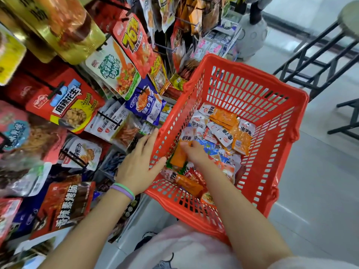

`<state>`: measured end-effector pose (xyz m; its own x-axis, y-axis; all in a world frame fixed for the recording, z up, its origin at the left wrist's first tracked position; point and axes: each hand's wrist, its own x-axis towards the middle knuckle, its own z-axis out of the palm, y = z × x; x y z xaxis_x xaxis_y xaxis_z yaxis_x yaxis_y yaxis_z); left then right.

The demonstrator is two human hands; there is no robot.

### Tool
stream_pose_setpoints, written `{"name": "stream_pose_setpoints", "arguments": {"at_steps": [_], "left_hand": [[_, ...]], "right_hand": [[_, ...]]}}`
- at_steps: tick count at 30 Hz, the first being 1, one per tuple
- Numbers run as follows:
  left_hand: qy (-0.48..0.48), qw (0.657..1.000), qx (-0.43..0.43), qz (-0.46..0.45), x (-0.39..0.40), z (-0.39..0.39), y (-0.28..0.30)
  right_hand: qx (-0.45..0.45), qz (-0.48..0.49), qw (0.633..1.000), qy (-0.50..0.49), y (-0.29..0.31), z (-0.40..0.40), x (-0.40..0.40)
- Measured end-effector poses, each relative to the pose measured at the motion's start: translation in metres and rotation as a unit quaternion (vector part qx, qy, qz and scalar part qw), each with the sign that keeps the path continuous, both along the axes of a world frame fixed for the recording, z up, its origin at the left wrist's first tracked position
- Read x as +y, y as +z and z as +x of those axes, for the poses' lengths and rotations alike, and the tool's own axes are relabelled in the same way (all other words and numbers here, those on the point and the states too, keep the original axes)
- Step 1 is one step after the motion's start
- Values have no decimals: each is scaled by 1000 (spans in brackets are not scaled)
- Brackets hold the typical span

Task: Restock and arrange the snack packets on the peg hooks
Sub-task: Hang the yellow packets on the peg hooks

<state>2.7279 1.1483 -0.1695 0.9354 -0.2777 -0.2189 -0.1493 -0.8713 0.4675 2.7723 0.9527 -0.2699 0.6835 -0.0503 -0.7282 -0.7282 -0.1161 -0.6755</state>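
A red plastic basket (258, 105) sits in front of me, holding several small snack packets (227, 131) in orange, white, blue and red. My right hand (194, 152) reaches down into the basket and pinches an orange packet (179, 157) near its left wall. My left hand (138, 164) lies against the outside of the basket's left wall, fingers straight, thumb over the rim. To the left, a rack of peg hooks (108, 118) carries many hanging snack packets.
Large hanging packets fill the left side, among them a red peanut bag (68, 105) and a blue-and-white bag (145, 103). A dark metal stool frame (318, 61) stands at the upper right on a pale tiled floor (320, 181).
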Motion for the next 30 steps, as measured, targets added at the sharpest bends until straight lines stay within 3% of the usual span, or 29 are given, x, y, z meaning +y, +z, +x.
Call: {"name": "stream_pose_setpoints", "arguments": {"at_steps": [4,16,23,27,30], "left_hand": [[-1,1000,5,-12,0,1,-2],[13,999,34,-16,0,1,3],[2,1000,-27,15,-18,29,13],[-39,998,-33,40,-36,53,10],[-54,996,-25,59,-42,59,7]], "right_hand": [[53,189,975,-100,-11,-3,19],[100,203,963,-143,-22,-4,11],[128,250,942,-184,-3,18,-6],[39,161,973,-162,-36,49,-32],[-21,26,997,-75,17,72,-68]]}}
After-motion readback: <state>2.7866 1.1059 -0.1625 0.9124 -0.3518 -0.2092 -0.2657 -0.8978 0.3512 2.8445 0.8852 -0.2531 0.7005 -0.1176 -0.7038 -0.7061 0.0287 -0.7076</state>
